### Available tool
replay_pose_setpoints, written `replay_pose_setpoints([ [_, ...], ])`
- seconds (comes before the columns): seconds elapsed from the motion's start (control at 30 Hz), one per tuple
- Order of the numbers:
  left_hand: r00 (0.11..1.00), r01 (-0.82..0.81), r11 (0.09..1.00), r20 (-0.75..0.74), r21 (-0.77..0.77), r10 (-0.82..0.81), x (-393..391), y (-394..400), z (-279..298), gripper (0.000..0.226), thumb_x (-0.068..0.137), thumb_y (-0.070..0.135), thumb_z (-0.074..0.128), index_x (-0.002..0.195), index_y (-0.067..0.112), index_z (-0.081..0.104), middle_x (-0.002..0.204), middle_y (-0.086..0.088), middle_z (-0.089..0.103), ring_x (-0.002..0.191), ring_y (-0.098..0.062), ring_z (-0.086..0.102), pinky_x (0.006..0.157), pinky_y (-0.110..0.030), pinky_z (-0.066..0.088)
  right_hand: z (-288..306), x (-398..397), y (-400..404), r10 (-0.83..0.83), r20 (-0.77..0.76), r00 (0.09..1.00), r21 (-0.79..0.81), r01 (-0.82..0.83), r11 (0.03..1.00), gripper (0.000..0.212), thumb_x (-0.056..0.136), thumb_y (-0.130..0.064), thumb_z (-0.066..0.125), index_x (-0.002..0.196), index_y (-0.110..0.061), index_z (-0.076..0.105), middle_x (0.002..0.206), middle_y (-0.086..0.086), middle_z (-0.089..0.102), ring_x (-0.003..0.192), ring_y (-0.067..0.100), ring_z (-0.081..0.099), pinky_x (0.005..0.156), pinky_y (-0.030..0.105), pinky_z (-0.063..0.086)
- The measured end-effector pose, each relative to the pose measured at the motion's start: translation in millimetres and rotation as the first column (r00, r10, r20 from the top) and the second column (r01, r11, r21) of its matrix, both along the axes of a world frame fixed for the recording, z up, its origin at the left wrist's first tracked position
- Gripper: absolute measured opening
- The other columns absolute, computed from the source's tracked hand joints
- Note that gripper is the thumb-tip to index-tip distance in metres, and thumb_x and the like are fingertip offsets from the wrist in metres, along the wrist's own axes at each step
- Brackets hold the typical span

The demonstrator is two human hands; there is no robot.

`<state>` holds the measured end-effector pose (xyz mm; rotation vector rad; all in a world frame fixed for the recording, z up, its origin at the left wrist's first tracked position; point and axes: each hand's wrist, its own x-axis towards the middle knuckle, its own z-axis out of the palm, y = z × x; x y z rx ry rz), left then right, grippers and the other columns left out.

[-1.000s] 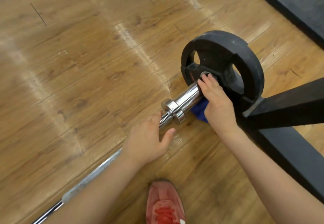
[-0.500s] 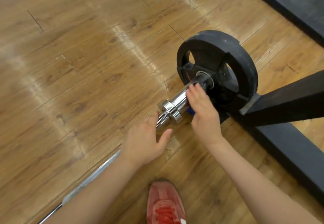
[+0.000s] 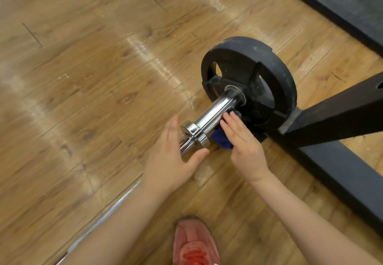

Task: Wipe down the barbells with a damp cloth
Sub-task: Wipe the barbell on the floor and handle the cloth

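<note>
A barbell lies on the wood floor with its chrome sleeve pointing toward me and a black weight plate on its far end. My left hand rests over the thin bar just behind the chrome collar, with fingers straight on the far side and thumb on the near side. My right hand presses a dark blue cloth against the near side of the sleeve with straight fingers. Most of the cloth is hidden under that hand.
A black steel rack foot runs along the floor right of the plate, touching it. A dark mat edge crosses the top right corner. My red shoe stands below the hands. The bar shaft runs down to the lower left.
My right hand slid with the cloth along the sleeve from the plate back toward the collar, and its fingers straightened. My left hand stayed on the bar.
</note>
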<state>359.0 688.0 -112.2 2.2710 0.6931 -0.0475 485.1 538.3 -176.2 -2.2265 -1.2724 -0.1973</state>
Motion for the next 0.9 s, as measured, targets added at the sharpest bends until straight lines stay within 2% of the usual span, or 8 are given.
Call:
replay_pose_setpoints([
  [0.13,1.000,-0.008,0.999,-0.007,0.039,0.008,33,-6,-1,0.101,0.077,0.058,0.067,0.152,0.014,0.015,0.155,-0.003,0.027,0.139,-0.015,0.028,0.107,-0.025,0.027,6,0,-2,-0.080,-0.003,0.997,0.058,0.080,0.995,0.040,0.089,0.007,0.039,0.127,0.009,0.050,0.135,0.018,0.046,0.130,0.028,0.040,0.115,0.026,0.024],
  [0.23,0.999,-0.039,0.999,-0.031,0.036,0.040,43,-2,-3,0.078,0.075,0.049,0.075,0.136,0.012,0.044,0.125,-0.004,0.054,0.114,-0.019,0.051,0.087,-0.027,0.039,11,0,-2,-0.103,-0.002,0.995,0.095,0.102,0.990,0.039,0.089,0.008,0.040,0.127,0.009,0.050,0.134,0.020,0.048,0.130,0.029,0.041,0.114,0.028,0.026],
  [0.33,1.000,-0.014,1.000,-0.020,0.015,0.014,42,5,-3,0.069,0.072,0.048,0.078,0.126,0.013,0.053,0.110,-0.001,0.058,0.098,-0.016,0.053,0.077,-0.027,0.040,14,2,2,-0.122,-0.040,0.992,0.110,0.125,0.986,0.039,0.090,0.007,0.037,0.127,0.010,0.050,0.135,0.020,0.047,0.130,0.029,0.040,0.114,0.028,0.026],
  [0.47,0.995,-0.065,0.973,-0.092,-0.223,0.046,46,18,-5,0.076,0.074,0.046,0.076,0.138,0.016,0.048,0.125,0.001,0.056,0.100,-0.003,0.043,0.079,-0.015,0.033,17,10,11,-0.124,-0.058,0.991,0.141,0.131,0.981,0.039,0.089,0.007,0.039,0.126,0.011,0.051,0.133,0.024,0.050,0.129,0.030,0.041,0.114,0.027,0.025],
  [0.63,0.987,-0.124,0.879,-0.146,-0.461,0.063,50,30,-8,0.065,0.081,0.043,0.070,0.137,0.018,0.048,0.127,0.002,0.052,0.107,-0.010,0.047,0.085,-0.019,0.032,4,-6,25,0.084,-0.036,0.996,0.085,-0.081,0.993,0.034,0.095,0.006,0.039,0.124,0.007,0.056,0.135,0.017,0.050,0.132,0.027,0.040,0.115,0.033,0.026],
  [0.77,0.992,-0.073,0.944,-0.121,-0.322,0.035,29,17,-4,0.070,0.091,0.048,0.053,0.149,0.021,0.027,0.140,0.005,0.047,0.126,-0.014,0.045,0.088,-0.016,0.029,-3,15,15,-0.049,-0.020,0.999,0.052,0.050,0.997,0.042,0.088,0.007,0.041,0.130,0.004,0.049,0.137,0.014,0.044,0.134,0.025,0.036,0.116,0.026,0.020],
  [0.83,0.998,0.006,0.983,-0.066,-0.182,-0.019,9,11,-4,0.062,0.096,0.047,0.047,0.148,0.018,0.029,0.130,0.011,0.052,0.124,-0.016,0.048,0.084,-0.016,0.031,2,24,21,-0.145,-0.017,0.989,0.053,0.145,0.988,0.045,0.086,0.007,0.039,0.130,0.005,0.050,0.136,0.018,0.048,0.132,0.030,0.038,0.116,0.025,0.020],
  [0.9,0.993,0.087,0.996,-0.081,-0.011,-0.087,-9,10,-7,0.069,0.094,0.054,0.038,0.146,0.010,0.033,0.138,-0.001,0.051,0.126,-0.022,0.048,0.094,-0.020,0.032,2,12,28,-0.072,0.005,0.997,0.054,0.072,0.996,0.044,0.086,0.010,0.040,0.128,0.005,0.052,0.135,0.019,0.051,0.132,0.030,0.039,0.116,0.032,0.024],
])
